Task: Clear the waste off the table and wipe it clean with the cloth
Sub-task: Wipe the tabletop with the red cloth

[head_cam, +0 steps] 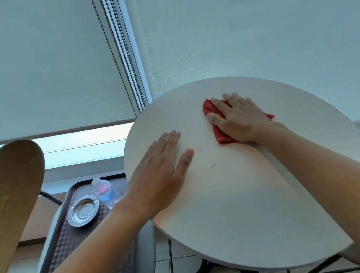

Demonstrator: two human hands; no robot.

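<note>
Two bare forearms are reaching in from the near edge over a round white table (247, 208), whose dark pedestal foot is showing below on the tiled floor. To the left, beside the table, a grey chair seat is carrying a dark woven tray (77, 241) that is holding a metal ashtray (83, 210) and a small plastic water bottle (106, 192) lying on its side. The left hand (163, 170) is lying palm down on the tabletop near its left rim, fingers straight and close together, thumb spread outward, holding nothing. Small dark specks are sitting on the surface just right of that thumb. Farther across, the right hand (238, 118) is pressing flat on a folded red cloth (220, 134), fingers extended and slightly apart over the fabric, which is poking out on both sides of the palm. A wooden chair back (4, 198) is rising at the left. Behind, pale roller blinds and their bead chains (120, 50) are hanging down to the window sill.
</note>
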